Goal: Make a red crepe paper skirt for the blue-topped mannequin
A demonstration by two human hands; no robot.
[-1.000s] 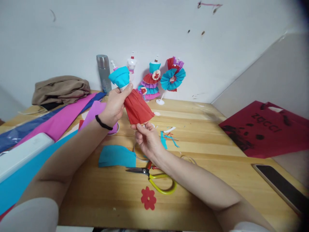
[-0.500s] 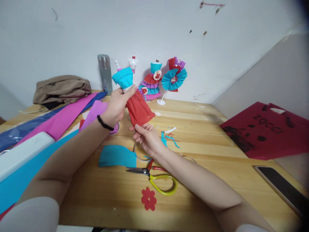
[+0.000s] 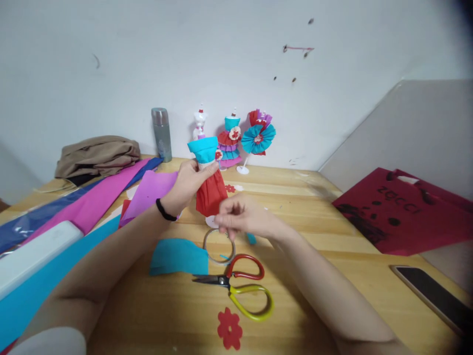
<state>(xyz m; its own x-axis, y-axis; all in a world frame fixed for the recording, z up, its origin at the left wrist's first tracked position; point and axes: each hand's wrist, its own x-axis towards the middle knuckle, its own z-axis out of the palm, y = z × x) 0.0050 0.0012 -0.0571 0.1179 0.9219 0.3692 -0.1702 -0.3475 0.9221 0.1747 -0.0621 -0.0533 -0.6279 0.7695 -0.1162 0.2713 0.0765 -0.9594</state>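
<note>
My left hand [image 3: 188,185] is closed around the waist of a small dress-form stand in a crepe-paper dress, with a turquoise top [image 3: 205,149] and a gathered red skirt [image 3: 211,197]. The stand is nearly upright, its pale round base [image 3: 212,222] just below the hem. My right hand [image 3: 240,217] is beside the hem and base with its fingers curled together; what they hold, if anything, is hidden. Under it lie a roll of tape [image 3: 219,246] and scissors [image 3: 223,281] with red and yellow handles. A red paper flower [image 3: 229,329] lies nearer me, a turquoise paper piece [image 3: 179,256] to the left.
Other dress forms [image 3: 229,145] stand by the wall near a grey flask [image 3: 161,135]. Brown cloth [image 3: 98,155], pink paper [image 3: 105,195] and a white box [image 3: 40,254] lie left. At right are a red bag [image 3: 391,212] and a phone [image 3: 430,296].
My right hand has let go of the skirt hem and moved right, its fingers now curled. The dressed form has come upright. The view has tilted up.
</note>
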